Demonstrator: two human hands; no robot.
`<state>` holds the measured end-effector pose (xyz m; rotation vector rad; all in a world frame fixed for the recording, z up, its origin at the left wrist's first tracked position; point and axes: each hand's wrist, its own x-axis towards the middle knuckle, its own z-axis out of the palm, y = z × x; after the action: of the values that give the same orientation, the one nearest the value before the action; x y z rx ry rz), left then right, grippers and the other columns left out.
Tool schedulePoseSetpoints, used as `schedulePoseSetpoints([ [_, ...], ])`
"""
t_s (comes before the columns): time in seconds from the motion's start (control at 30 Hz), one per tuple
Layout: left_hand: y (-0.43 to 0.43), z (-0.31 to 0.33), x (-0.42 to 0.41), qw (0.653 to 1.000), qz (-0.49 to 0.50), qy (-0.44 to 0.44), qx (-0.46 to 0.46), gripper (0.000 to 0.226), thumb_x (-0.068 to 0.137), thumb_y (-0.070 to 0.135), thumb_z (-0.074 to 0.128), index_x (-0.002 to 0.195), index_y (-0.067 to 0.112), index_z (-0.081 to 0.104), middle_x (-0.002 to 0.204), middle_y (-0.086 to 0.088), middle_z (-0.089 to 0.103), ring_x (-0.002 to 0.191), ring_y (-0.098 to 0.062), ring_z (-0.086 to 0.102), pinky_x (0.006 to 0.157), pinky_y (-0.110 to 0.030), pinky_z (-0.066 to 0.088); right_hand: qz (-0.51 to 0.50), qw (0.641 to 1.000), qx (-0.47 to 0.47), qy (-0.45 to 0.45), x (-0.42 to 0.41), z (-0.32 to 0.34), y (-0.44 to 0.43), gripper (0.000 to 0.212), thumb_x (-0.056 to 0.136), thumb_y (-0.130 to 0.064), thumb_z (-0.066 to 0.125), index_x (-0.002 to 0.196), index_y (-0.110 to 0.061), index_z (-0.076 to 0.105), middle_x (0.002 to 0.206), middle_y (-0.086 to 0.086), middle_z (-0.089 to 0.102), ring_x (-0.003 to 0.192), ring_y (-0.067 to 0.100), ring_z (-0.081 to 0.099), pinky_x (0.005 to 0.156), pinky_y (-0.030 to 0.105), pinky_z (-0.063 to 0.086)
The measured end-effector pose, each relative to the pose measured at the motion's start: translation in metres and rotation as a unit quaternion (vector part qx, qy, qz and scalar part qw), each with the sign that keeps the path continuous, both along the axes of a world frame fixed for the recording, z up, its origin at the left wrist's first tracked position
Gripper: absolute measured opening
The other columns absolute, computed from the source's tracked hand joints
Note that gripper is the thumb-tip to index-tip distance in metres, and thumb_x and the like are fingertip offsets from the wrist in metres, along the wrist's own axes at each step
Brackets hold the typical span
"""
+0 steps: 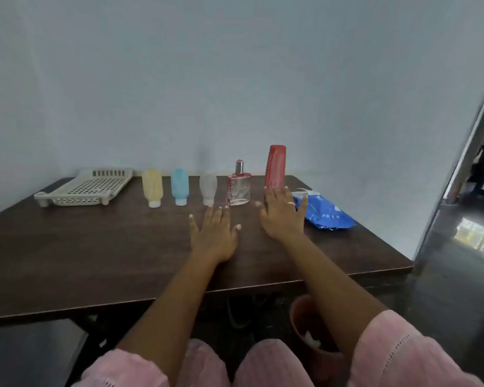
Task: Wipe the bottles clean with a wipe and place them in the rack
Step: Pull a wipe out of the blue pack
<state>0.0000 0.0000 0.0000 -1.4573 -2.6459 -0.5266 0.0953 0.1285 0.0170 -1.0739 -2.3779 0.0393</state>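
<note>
Dark wooden table [95,247] against a pale blue-grey wall. Far left corner: beige perforated rack [87,188], nothing in it. To its right, a row along the back edge, each item apart from the next:
- yellow squeeze bottle [152,188], standing on its cap
- blue squeeze bottle [179,187], same way up
- clear squeeze bottle [208,188], same
- glass perfume bottle [238,188], upright, silver spray top
- tall red bottle [275,167], upright

Left hand [214,233] lies flat on the table, fingers spread and straight, holding nothing; fingertips just short of the clear and glass bottles. Right hand [284,215] also flat and spread, holding nothing; fingertips at the red bottle's base, contact unclear. Blue wipes pack [327,212] lies just beside the right hand, near the right edge. Pink bucket [308,322] on the floor under the table. Doorway at far right.
</note>
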Motion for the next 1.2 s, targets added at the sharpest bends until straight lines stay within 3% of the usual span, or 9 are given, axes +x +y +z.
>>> schedulePoseSetpoints([
  [0.1, 0.005, 0.006, -0.006, 1.000, -0.020, -0.005, -0.022, 0.062, 0.102, 0.050, 0.021, 0.156, 0.022, 0.006, 0.164, 0.000, 0.004, 0.150, -0.020, -0.007, 0.115, -0.058, -0.010, -0.043, 0.999, -0.001, -0.011, 0.017, 0.016, 0.029, 0.038, 0.094, -0.034, 0.039, 0.126, -0.019, 0.052, 0.139, 0.003, 0.044, 0.132, 0.026, 0.034, 0.110, 0.057, 0.017],
  [0.2, 0.019, 0.013, -0.006, 0.997, -0.056, -0.016, -0.047, 0.061, 0.102, 0.051, 0.027, 0.155, 0.025, 0.016, 0.163, 0.001, 0.011, 0.150, -0.019, 0.000, 0.115, -0.059, -0.007, -0.077, 0.993, -0.072, 0.045, 0.042, 0.028, 0.069, 0.031, 0.088, -0.018, 0.043, 0.113, -0.017, 0.061, 0.122, 0.009, 0.057, 0.113, 0.031, 0.051, 0.093, 0.041, 0.043],
  [0.37, 0.064, 0.021, -0.001, 0.990, -0.108, -0.059, -0.065, 0.058, 0.099, 0.055, 0.036, 0.151, 0.029, 0.028, 0.161, 0.002, 0.022, 0.148, -0.019, 0.016, 0.116, -0.060, 0.000, -0.113, 0.982, -0.134, 0.072, 0.079, 0.033, 0.139, 0.026, 0.086, -0.008, 0.049, 0.101, -0.018, 0.067, 0.115, 0.009, 0.063, 0.105, 0.027, 0.057, 0.091, 0.035, 0.047],
  [0.47, 0.101, 0.021, 0.009, 0.985, -0.136, -0.096, -0.043, 0.059, 0.098, 0.054, 0.040, 0.150, 0.029, 0.029, 0.160, 0.002, 0.025, 0.147, -0.019, 0.020, 0.117, -0.058, 0.005, -0.053, 0.983, -0.174, -0.018, 0.079, 0.029, 0.167, 0.023, 0.089, -0.011, 0.053, 0.093, -0.026, 0.069, 0.115, 0.003, 0.064, 0.101, 0.019, 0.058, 0.089, 0.030, 0.045],
  [0.67, 0.163, 0.007, 0.028, 0.979, -0.171, -0.113, -0.015, 0.070, 0.097, 0.056, 0.038, 0.155, 0.027, 0.011, 0.163, 0.002, 0.012, 0.149, -0.019, 0.012, 0.118, -0.059, 0.008, -0.041, 0.979, -0.114, -0.166, 0.064, 0.031, 0.188, 0.022, 0.086, -0.024, 0.059, 0.104, -0.033, 0.068, 0.113, -0.004, 0.061, 0.100, 0.017, 0.058, 0.081, 0.029, 0.046],
  [0.8, 0.185, -0.002, 0.038, 0.975, -0.174, -0.131, 0.035, 0.074, 0.095, 0.060, 0.039, 0.155, 0.028, 0.009, 0.163, 0.004, 0.009, 0.149, -0.017, 0.008, 0.116, -0.059, 0.006, -0.035, 0.984, -0.098, -0.145, 0.060, 0.022, 0.194, 0.015, 0.083, -0.026, 0.062, 0.093, -0.034, 0.069, 0.102, -0.006, 0.064, 0.089, 0.017, 0.060, 0.072, 0.027, 0.045],
  [0.9, 0.192, -0.006, 0.043, 0.976, -0.184, -0.121, 0.000, 0.079, 0.093, 0.065, 0.036, 0.156, 0.029, 0.005, 0.163, 0.005, 0.004, 0.150, -0.018, 0.002, 0.116, -0.058, 0.003, -0.008, 0.985, -0.106, -0.134, 0.058, 0.020, 0.197, 0.012, 0.084, -0.020, 0.057, 0.084, -0.027, 0.066, 0.091, -0.004, 0.064, 0.081, 0.017, 0.059, 0.071, 0.028, 0.048],
  [1.03, 0.194, -0.009, 0.042, 0.979, -0.174, -0.108, -0.018, 0.080, 0.091, 0.069, 0.034, 0.156, 0.027, 0.009, 0.163, 0.005, 0.005, 0.150, -0.018, 0.003, 0.115, -0.059, 0.002, 0.035, 0.976, -0.208, 0.062, 0.062, 0.021, 0.194, 0.014, 0.086, -0.016, 0.047, 0.073, -0.017, 0.053, 0.076, 0.001, 0.058, 0.071, 0.018, 0.056, 0.062, 0.028, 0.045],
  [1.2, 0.192, -0.011, 0.042, 0.982, -0.165, -0.077, -0.043, 0.077, 0.091, 0.071, 0.028, 0.155, 0.029, 0.015, 0.163, 0.005, 0.004, 0.150, -0.020, 0.002, 0.116, -0.059, 0.000, 0.018, 0.818, -0.426, 0.386, 0.069, 0.024, 0.184, 0.016, 0.092, -0.018, 0.042, 0.076, -0.014, 0.047, 0.075, 0.006, 0.054, 0.064, 0.019, 0.055, 0.053, 0.025, 0.042],
])
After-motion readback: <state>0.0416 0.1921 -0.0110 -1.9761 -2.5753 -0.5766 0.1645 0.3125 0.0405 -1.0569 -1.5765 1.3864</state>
